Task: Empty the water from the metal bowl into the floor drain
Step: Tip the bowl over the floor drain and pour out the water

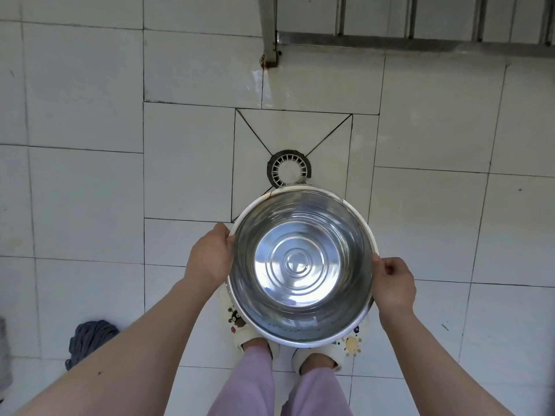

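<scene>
I hold a round metal bowl [301,265] over the tiled floor, above my feet. My left hand [210,255] grips its left rim and my right hand [393,283] grips its right rim. Clear water lies in the bowl; ripples show near the near wall and the ringed bottom shines through. The bowl looks roughly level, its far rim reaching the near edge of the floor drain [289,168]. The drain is a round white slotted cover in a dark ring, set where diagonal tile cuts meet.
A metal frame leg [268,31] and a railing [420,40] stand on the floor beyond the drain. A wet patch [264,85] shines near the leg. A grey mop head [90,337] lies at lower left. My slippered feet [318,358] stand under the bowl.
</scene>
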